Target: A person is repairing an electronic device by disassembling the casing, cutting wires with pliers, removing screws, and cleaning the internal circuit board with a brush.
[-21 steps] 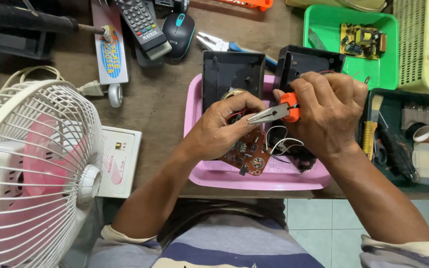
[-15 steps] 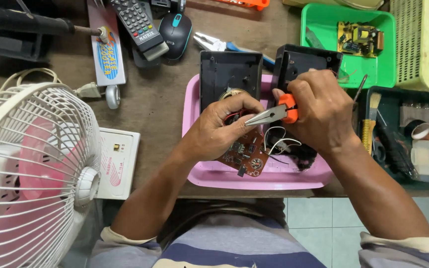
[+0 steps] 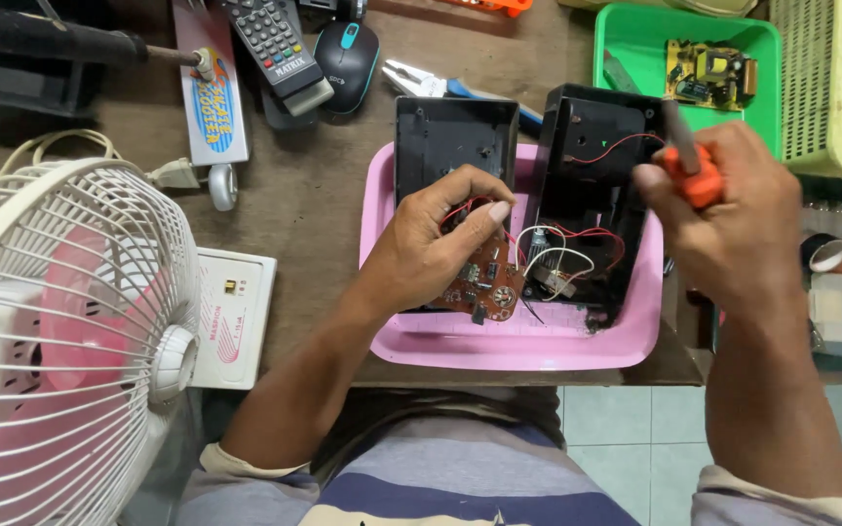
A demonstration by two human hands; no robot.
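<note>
While your left hand (image 3: 440, 244) pins the brown circuit board (image 3: 484, 282) at the near edge of the pink tray (image 3: 518, 346), fingers pressed down on its top edge, the board sits tilted between the two halves of the black casing, red and white wires (image 3: 562, 248) running off it into the right half (image 3: 587, 195)

Your right hand (image 3: 733, 224) is lifted over the tray's right side, grip closed round an orange-handled tool (image 3: 689, 170). Only the handle and a dark stub show, so can't tell its tip or exact type

Progress, judging by layout: casing is open, left half (image 3: 455, 136) lies empty and face-up, board is out of its seat but wired to the right half. So opening is done; whatever work on the board or wires is in hand looks unfinished, and nothing is reassembled

Further out on the surface: white fan (image 3: 60, 331) at near left, white box (image 3: 231, 312) beside it, then remote control (image 3: 275, 44), computer mouse (image 3: 348, 54) and pliers (image 3: 431, 80) beyond the tray. Green bin (image 3: 626, 39) at far right holds a yellow circuit board (image 3: 708, 73)

Hard to read: the board's far edge under your fingers, where the wires land inside the right half, and the cluttered bin behind your right hand
</note>
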